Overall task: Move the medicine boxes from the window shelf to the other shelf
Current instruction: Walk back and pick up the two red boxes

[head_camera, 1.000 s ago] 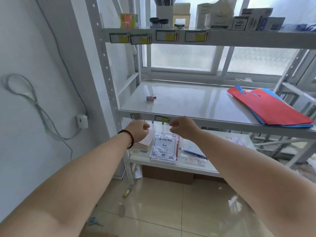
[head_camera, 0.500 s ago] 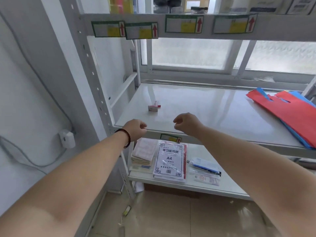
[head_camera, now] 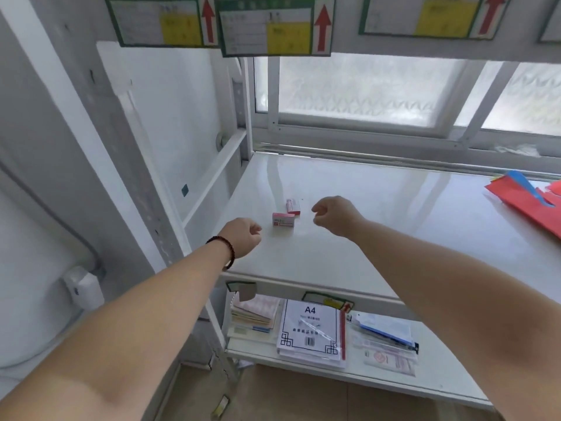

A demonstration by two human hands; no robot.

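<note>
**Two small boxes on the window shelf, both hands empty**

Nearest, on the lower shelf [head_camera: 303, 364], lie an A4 paper pack [head_camera: 311, 332], a stack of booklets [head_camera: 253, 316] and a blue pouch [head_camera: 385, 329]. Above it, over the white window shelf [head_camera: 379, 238], the left hand [head_camera: 241, 235] and right hand [head_camera: 334, 214] hover loosely curled, holding nothing. Between them lie two pink medicine boxes, touching: the near box [head_camera: 283, 219] long axis left-right, the far box [head_camera: 293, 205] pointing toward the window [head_camera: 364, 89]. Nothing lies between hands and boxes. Red and blue bags [head_camera: 528, 205] sit far right.
</note>
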